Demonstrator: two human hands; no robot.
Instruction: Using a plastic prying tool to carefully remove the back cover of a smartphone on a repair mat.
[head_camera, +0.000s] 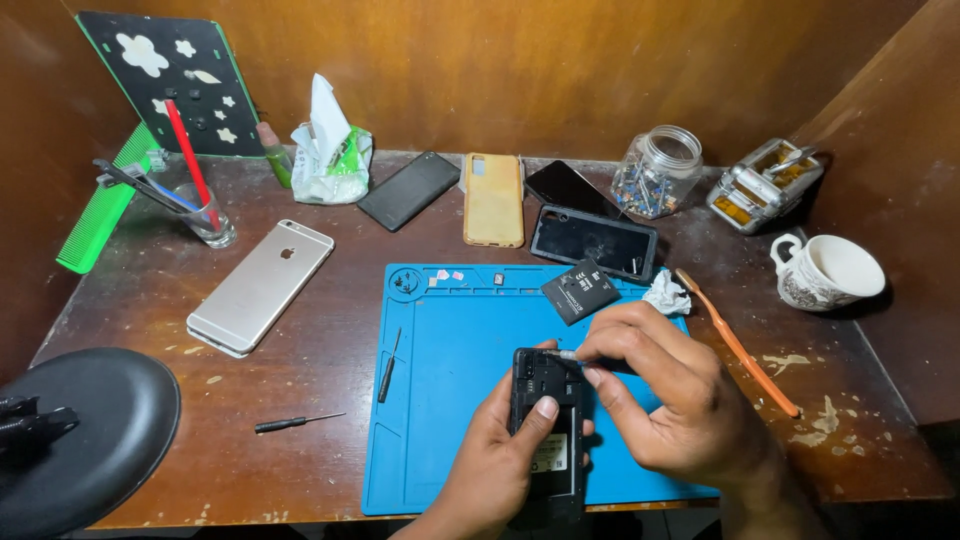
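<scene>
My left hand (495, 450) grips a small black phone (548, 425) with its back cover off, held over the blue work mat (440, 400). My right hand (665, 395) pinches a thin tool (566, 354) whose tip touches the phone's upper edge. A black battery (580, 291) lies on the mat's far right corner, beside a crumpled white tissue (667, 295).
A silver phone (260, 287), black screwdrivers (297, 422) (389, 366), an orange toothbrush (738, 345), a phone case (494, 198), black phones (408, 190) (594, 241), a jar (658, 171), a cup (826, 271), a glass of tools (205, 215) and a lamp base (85, 435) sit on the wooden desk.
</scene>
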